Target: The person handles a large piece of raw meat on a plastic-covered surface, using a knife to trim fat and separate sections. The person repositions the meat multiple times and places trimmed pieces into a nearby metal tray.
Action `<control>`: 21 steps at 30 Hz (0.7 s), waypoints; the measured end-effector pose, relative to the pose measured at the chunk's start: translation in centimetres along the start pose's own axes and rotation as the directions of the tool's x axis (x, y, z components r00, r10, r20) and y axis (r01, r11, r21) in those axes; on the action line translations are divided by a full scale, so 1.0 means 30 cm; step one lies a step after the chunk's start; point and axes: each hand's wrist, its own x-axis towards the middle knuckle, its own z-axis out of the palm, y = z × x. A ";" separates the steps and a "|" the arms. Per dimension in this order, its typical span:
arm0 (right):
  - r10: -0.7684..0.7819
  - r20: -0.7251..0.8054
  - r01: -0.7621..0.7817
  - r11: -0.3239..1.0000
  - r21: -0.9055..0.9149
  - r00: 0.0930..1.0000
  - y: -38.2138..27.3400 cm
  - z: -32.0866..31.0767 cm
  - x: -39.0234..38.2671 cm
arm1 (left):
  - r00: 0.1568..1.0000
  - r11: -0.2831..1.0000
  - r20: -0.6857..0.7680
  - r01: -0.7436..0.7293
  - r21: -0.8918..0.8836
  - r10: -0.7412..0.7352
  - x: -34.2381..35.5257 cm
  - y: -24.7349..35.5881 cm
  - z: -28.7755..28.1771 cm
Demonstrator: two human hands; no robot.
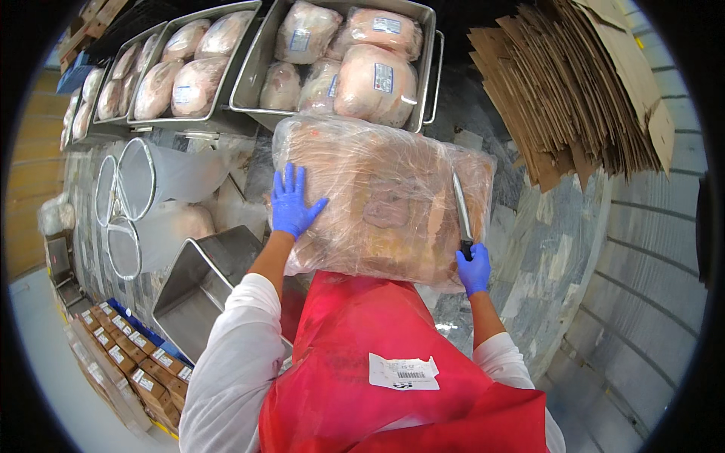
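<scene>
In front of me lies a large flat block of meat in clear plastic wrap [362,196], pinkish brown, with a darker patch near its middle. My left hand [294,208], in a blue glove, rests with fingers spread on the block's left side. The blue-gloved right hand [474,269] is closed round the black handle of a knife [461,205]. Its long blade points away from me over the block's right side. Whether the blade touches the plastic I cannot tell.
Beyond the block, metal tubs [240,94] hold several wrapped pieces of meat [375,83] with labels. Flattened cardboard [563,90] is stacked at far right. To the left are hoops with translucent bags [140,181], a tilted metal bin [196,302] and cardboard boxes [143,362].
</scene>
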 end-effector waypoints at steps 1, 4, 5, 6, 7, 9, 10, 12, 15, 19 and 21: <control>0.022 0.019 -0.022 1.000 0.006 1.000 -0.026 -0.012 0.004 | 0.997 0.994 -0.040 0.059 -0.095 -0.063 0.004 -0.047 -0.011; -0.076 -0.041 0.074 0.996 -0.053 0.996 -0.023 -0.005 0.006 | 0.804 0.705 0.380 0.588 -0.397 -0.457 -0.081 -0.219 0.098; -0.132 -0.081 0.125 0.988 -0.089 0.988 -0.012 -0.001 0.002 | 0.788 0.679 0.412 0.609 -0.411 -0.457 -0.123 -0.224 0.101; -0.122 -0.094 0.111 0.988 -0.112 0.988 0.002 -0.003 -0.001 | 0.771 0.650 0.443 0.630 -0.425 -0.458 -0.186 -0.222 0.102; -0.113 -0.100 0.099 0.986 -0.131 0.989 -0.001 -0.001 -0.012 | 0.749 0.618 0.473 0.656 -0.434 -0.463 -0.235 -0.218 0.088; -0.132 -0.173 0.096 0.975 -0.201 0.976 -0.006 -0.001 -0.023 | 0.739 0.573 0.438 0.673 -0.467 -0.511 -0.286 -0.198 0.086; -0.166 -0.232 0.107 0.963 -0.247 0.958 -0.029 -0.010 -0.027 | 0.727 0.547 0.418 0.685 -0.481 -0.544 -0.319 -0.183 0.078; -0.022 -0.141 0.012 0.997 -0.071 0.990 0.004 -0.005 -0.022 | 0.732 0.609 0.383 0.681 -0.408 -0.563 -0.349 -0.191 0.091; 0.248 0.308 -0.341 0.892 0.298 0.918 0.175 0.018 0.035 | 0.714 0.616 0.392 0.699 -0.363 -0.580 -0.374 -0.147 0.063; 0.173 0.449 -0.333 0.892 0.305 0.876 0.162 -0.006 0.094 | 0.666 0.557 0.373 0.746 -0.365 -0.647 -0.498 -0.108 0.046; 0.126 0.496 -0.297 0.912 0.283 0.859 0.122 -0.023 0.119 | 0.633 0.512 0.352 0.770 -0.382 -0.689 -0.601 -0.101 0.070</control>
